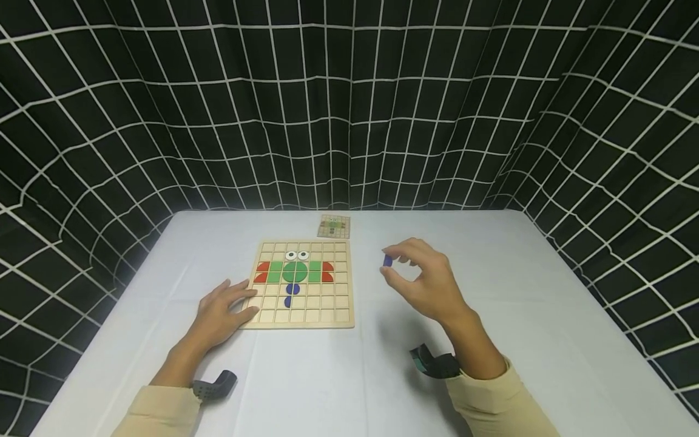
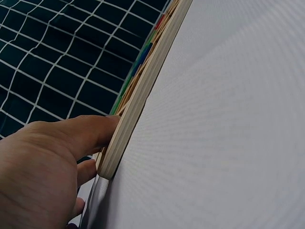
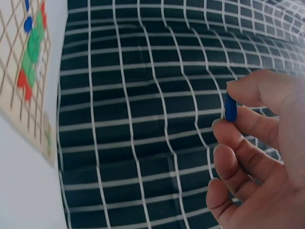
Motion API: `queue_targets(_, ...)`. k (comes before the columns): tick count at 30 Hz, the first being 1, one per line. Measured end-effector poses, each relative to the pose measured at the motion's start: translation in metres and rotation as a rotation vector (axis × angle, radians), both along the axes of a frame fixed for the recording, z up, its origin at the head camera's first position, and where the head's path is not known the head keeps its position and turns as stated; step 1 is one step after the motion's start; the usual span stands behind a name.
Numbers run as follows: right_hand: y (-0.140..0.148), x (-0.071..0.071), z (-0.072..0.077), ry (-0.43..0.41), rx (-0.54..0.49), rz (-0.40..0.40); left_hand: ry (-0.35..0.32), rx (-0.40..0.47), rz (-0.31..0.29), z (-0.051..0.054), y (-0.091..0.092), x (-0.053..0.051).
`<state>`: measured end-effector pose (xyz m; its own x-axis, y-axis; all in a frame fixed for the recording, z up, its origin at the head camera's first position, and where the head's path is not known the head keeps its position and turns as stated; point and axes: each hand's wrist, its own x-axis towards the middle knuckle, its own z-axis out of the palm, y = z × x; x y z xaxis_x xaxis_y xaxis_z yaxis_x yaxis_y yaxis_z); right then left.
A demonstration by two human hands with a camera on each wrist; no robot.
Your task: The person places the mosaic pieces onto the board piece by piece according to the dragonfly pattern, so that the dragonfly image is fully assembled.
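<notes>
A wooden grid board [image 1: 341, 306] lies flat on the table with colored pieces set in its cells. Its pattern has two eye pieces [image 1: 297, 255], a green circle [image 1: 295, 272] between green squares, red corner pieces [image 1: 327, 272] at both ends, and blue pieces [image 1: 293, 289] below. My left hand [image 1: 222, 308] rests at the board's lower left edge; in the left wrist view the thumb [image 2: 97, 131] lies on the rim. Right of the board, above the table, my right hand [image 1: 426, 279] pinches a small blue piece [image 3: 230, 109] between thumb and fingertips.
A small pattern card [image 1: 334, 226] with a similar picture lies behind the board. White cloth [image 1: 491, 273] covers the table. Black curtains with a white grid [image 1: 306, 103] surround its back and sides. Dark wrist devices [image 1: 215, 386] sit at both sleeves.
</notes>
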<state>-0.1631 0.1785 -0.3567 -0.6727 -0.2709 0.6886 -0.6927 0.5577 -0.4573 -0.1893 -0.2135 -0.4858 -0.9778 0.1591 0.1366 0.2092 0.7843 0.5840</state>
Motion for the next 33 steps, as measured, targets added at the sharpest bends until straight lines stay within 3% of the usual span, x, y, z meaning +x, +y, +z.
queue_targets(19, -0.085, -0.02, -0.031, -0.17, -0.015, 0.108, -0.003, -0.009, -0.005, 0.002, -0.002, 0.001)
queue_targets(33, -0.129, -0.036, -0.067, -0.455, 0.047, 0.043, -0.013, 0.0, -0.003, -0.002, -0.003, 0.0)
